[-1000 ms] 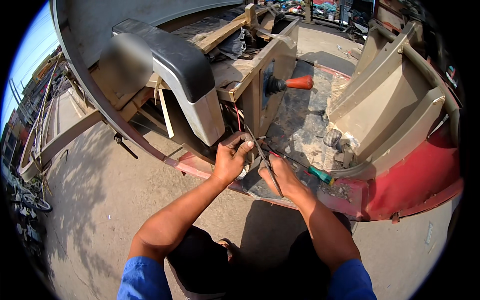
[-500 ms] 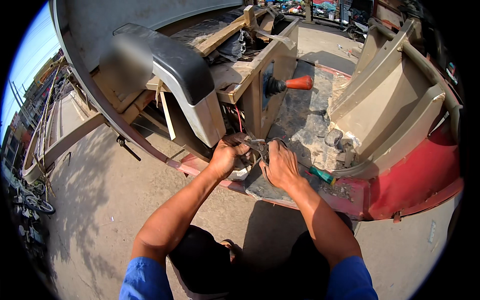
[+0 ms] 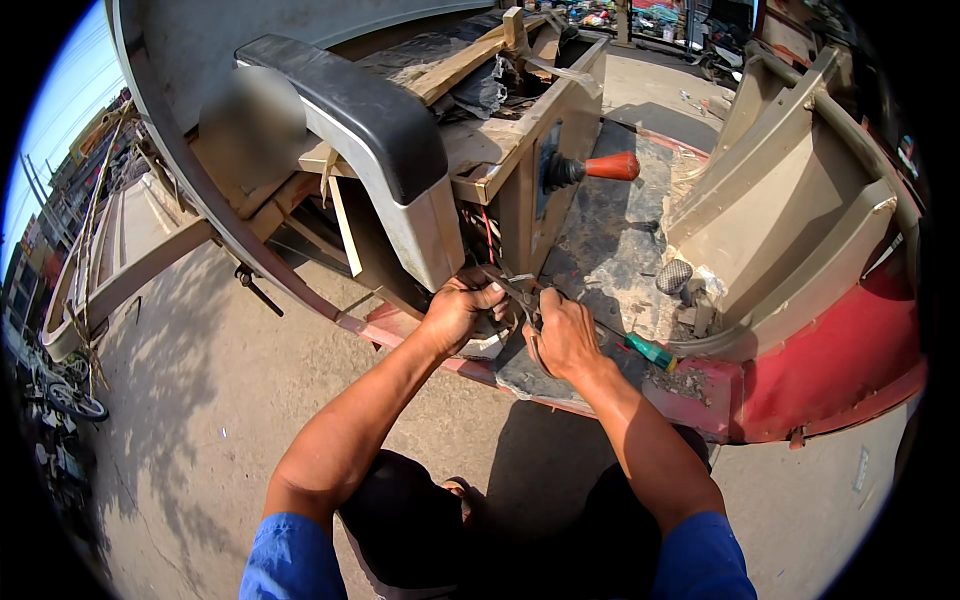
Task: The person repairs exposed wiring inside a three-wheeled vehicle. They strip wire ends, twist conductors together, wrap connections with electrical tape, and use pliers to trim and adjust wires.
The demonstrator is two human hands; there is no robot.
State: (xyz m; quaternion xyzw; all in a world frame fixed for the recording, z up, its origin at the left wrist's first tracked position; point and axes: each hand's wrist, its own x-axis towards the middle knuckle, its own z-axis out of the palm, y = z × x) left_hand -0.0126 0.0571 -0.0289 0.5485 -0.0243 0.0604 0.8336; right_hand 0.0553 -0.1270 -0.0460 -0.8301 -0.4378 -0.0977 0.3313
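My right hand (image 3: 565, 335) is wrapped round the handles of a pair of metal pliers (image 3: 522, 293), whose jaws point left toward my other hand. My left hand (image 3: 458, 316) is closed in a pinch right at the jaws; what its fingers hold is too small and hidden to name. A thin red wire (image 3: 489, 230) hangs just above, in the gap between a grey-and-black curved panel (image 3: 400, 170) and a wooden box frame (image 3: 515, 210). The lower end of the wire is lost near my left fingers.
A lever with a red knob (image 3: 612, 166) sticks out of the box's side. On the worn floor panel lie a green-handled screwdriver (image 3: 650, 350) and debris, near a textured pedal (image 3: 674, 277). A beige frame with a red body panel (image 3: 830, 370) curves along the right.
The vehicle parts have shifted slightly right in the view. The pliers have tilted a little, their jaws still beside my left fingers. Both hands keep their grips.
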